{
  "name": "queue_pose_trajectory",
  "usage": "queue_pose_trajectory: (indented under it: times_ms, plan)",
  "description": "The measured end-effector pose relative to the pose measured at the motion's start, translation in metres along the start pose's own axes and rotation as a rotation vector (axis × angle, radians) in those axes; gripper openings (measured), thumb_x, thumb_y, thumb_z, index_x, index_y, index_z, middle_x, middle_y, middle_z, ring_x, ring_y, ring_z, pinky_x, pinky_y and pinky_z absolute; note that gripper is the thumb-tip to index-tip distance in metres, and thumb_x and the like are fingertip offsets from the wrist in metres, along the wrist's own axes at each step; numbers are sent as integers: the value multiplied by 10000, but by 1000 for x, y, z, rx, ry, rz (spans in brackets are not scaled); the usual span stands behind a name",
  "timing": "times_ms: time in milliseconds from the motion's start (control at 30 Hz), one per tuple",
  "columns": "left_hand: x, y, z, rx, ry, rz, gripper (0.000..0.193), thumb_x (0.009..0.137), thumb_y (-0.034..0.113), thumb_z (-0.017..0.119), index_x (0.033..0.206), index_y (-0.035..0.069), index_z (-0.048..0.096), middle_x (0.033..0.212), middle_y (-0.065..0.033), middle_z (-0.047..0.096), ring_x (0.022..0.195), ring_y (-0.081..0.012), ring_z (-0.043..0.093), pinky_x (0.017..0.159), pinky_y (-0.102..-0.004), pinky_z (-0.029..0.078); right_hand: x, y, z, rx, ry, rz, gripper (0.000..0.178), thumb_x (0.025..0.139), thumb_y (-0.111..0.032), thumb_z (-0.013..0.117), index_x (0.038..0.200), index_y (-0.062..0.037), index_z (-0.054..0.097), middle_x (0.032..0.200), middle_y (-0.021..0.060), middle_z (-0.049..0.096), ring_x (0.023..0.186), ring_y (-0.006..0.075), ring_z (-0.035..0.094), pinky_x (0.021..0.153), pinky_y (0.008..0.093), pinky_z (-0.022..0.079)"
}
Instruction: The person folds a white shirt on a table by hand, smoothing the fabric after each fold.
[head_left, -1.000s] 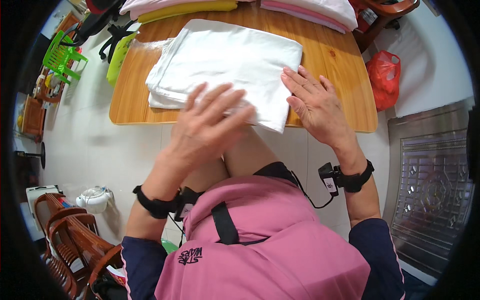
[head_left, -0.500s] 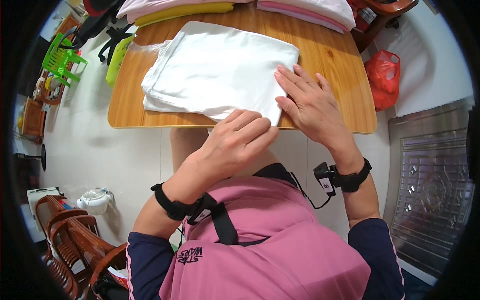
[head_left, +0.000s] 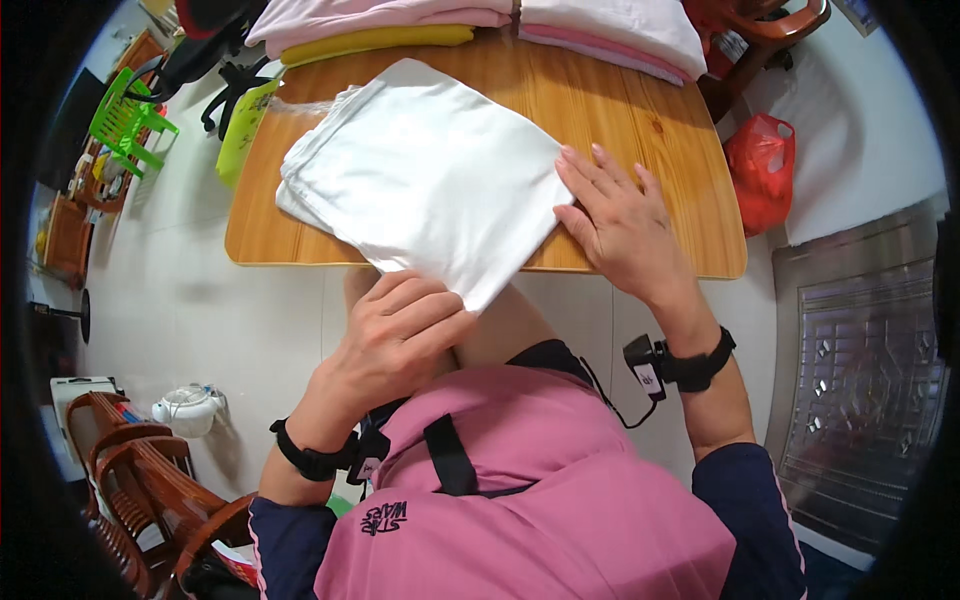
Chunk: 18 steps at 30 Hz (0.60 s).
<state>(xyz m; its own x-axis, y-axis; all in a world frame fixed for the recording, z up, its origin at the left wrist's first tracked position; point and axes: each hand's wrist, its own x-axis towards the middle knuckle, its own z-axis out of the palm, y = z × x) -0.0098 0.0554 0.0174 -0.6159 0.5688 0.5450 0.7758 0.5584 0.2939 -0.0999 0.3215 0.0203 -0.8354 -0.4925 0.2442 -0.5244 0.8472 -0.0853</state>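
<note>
A folded white garment (head_left: 430, 165) lies at an angle on the wooden table (head_left: 660, 190), its near corner hanging past the front edge. My left hand (head_left: 405, 325) is closed on that near corner, pinching the fabric just off the table. My right hand (head_left: 620, 215) rests at the garment's right corner, fingers stretched out and touching cloth and tabletop. Layered folds show along the garment's left side. I cannot tell what kind of garment it is.
Folded pink and yellow cloths (head_left: 375, 45) are stacked at the far left, more pink and white ones (head_left: 615, 45) at the far right. Beside the table on the right sits a red plastic bag (head_left: 762, 175). Wooden chairs (head_left: 150, 485) stand at lower left.
My left hand has moved left and toward me, drawing the near corner over the table edge. The garment has turned clockwise. My right hand has shifted slightly nearer.
</note>
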Motion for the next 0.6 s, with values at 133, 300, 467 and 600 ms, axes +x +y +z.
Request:
queue_pose_trajectory:
  times_ms: [133,300,467,600]
  plan:
    - [-17,-8,-27,115,-15,-74,260,660,46,667,919,62,665,928,-60,638,934,-248,627,887,-414,475,-19,-15,-4,-24,69,-81,528,944,-439,553,1311,-61,576,1373,100,568,1328,313,465,1080,545,309]
    - [-34,-14,-55,250,-7,-273,190,698,-42,607,854,61,641,922,-74,645,1004,-290,615,982,-472,418,-42,-46,-10,55,83,-188,550,921,-473,578,1254,-36,617,1324,111,594,1323,294,473,1116,508,253]
    - [-13,-1,-43,385,-4,-282,239,686,33,668,920,76,647,1012,-83,607,1099,-287,575,1019,-493,371,-29,-53,-15,186,43,-281,457,945,-407,564,1226,-54,637,1300,98,607,1337,286,462,1124,500,245]
    - [28,7,4,225,-44,-83,313,700,120,695,1006,79,641,1010,-76,577,1020,-245,585,888,-395,455,-3,-46,-5,305,-23,-260,354,989,-278,497,1258,-92,633,1355,54,582,1369,299,423,1126,503,246]
